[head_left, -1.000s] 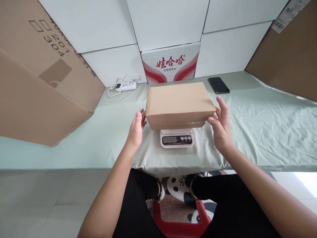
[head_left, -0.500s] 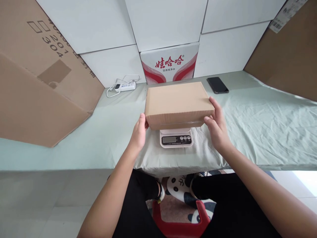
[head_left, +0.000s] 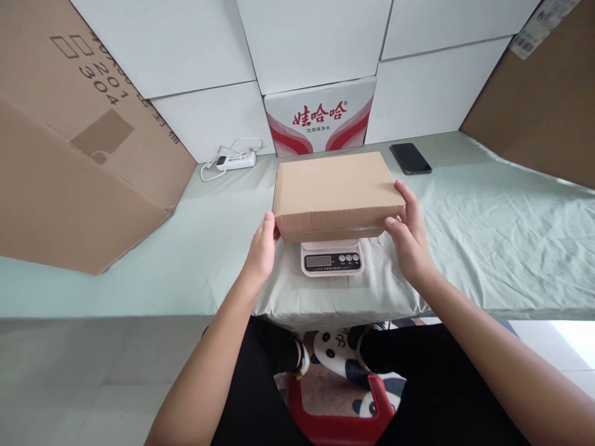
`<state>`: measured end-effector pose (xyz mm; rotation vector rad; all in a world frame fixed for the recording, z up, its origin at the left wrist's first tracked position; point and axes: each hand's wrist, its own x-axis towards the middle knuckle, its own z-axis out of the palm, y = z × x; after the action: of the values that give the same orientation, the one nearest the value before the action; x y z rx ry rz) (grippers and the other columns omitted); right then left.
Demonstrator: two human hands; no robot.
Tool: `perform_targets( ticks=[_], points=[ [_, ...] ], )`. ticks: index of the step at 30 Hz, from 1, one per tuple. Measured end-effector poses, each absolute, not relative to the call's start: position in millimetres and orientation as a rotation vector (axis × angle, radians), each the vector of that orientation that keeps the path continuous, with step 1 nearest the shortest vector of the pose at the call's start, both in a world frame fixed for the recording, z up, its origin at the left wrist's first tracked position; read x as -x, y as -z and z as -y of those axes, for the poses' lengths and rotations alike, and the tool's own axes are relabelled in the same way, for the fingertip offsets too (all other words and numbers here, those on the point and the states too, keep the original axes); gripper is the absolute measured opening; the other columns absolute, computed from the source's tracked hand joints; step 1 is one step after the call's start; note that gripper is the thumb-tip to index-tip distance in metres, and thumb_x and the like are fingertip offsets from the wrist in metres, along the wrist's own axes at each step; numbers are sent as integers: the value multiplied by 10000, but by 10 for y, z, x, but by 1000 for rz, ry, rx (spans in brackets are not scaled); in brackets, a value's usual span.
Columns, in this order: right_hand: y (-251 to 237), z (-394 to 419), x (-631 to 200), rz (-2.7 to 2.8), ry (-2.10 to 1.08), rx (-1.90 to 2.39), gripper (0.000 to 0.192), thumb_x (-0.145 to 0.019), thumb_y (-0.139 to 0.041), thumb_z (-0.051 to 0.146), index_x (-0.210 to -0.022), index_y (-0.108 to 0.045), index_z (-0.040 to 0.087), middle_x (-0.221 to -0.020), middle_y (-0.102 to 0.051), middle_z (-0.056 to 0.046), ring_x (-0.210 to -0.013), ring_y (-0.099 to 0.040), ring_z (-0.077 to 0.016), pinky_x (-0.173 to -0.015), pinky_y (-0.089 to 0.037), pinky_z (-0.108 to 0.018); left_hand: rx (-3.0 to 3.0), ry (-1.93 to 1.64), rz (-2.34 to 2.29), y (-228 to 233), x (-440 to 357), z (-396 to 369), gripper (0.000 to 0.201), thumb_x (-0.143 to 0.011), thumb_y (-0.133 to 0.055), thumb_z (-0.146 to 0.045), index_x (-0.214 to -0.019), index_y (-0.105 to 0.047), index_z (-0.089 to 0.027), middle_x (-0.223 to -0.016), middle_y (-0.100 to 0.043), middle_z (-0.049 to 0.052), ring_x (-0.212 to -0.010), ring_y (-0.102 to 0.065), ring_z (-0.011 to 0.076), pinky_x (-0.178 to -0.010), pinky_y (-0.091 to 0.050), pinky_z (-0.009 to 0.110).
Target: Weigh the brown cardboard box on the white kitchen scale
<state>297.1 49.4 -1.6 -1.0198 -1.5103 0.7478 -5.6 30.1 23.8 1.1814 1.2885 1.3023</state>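
A flat brown cardboard box (head_left: 335, 191) lies on top of a small white digital scale (head_left: 331, 258), whose display and buttons show below the box's front edge. My left hand (head_left: 261, 249) presses against the box's near left corner. My right hand (head_left: 409, 232) grips the near right corner, thumb on the front face and fingers along the right side. The scale stands on a table covered with a pale green cloth (head_left: 488, 229).
A black phone (head_left: 409, 158) lies at the back right, and a white power strip (head_left: 236, 161) with its cord at the back left. A red-and-white printed carton (head_left: 320, 118) stands behind the box. Large brown cardboard sheets (head_left: 69, 142) lean at both sides.
Both hands closed in from beside the box and now hold its near corners. The box stays on the scale.
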Motion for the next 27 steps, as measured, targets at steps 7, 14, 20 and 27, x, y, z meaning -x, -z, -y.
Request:
perform_targets(
  ticks=[7,14,20,27],
  points=[
    [65,-555,-3041,1428,-730,1007,753,-1016,-633,603,-1710,-355,513,-1762,-531,-52,-1604,-579,-396,-1255,-554,-758,-1026,-1396,-1411,-328,126,-354,780,-1111,-320,-753,-1578,-634,-214,-1749,-599,146,-1683,-510,345,-1396,-421,532],
    [77,-591,-3046,1420,-686,985,684,-1031,-592,556,-1681,-381,536,-1766,-521,-22,-1720,-442,-372,-1337,-465,-770,-1004,-1388,-1415,-336,147,-379,755,-1133,-275,-700,-1598,-614,-212,-1758,-589,141,-1700,-484,322,-1415,-393,534],
    [82,-598,-3055,1449,-658,1016,674,-1041,-554,562,-1687,-362,530,-1782,-503,-19,-1717,-443,-382,-1303,-497,-783,-983,-1407,-1438,-320,145,-389,760,-1123,-290,-715,-1592,-617,-215,-1757,-589,144,-1689,-502,324,-1415,-394,531],
    [47,-590,-3047,1405,-690,1039,675,-1030,-554,526,-1681,-378,518,-1772,-517,-28,-1717,-447,-371,-1303,-507,-759,-973,-1424,-1443,-313,141,-398,753,-1123,-285,-710,-1577,-628,-217,-1756,-591,139,-1687,-505,311,-1419,-385,515]
  ],
)
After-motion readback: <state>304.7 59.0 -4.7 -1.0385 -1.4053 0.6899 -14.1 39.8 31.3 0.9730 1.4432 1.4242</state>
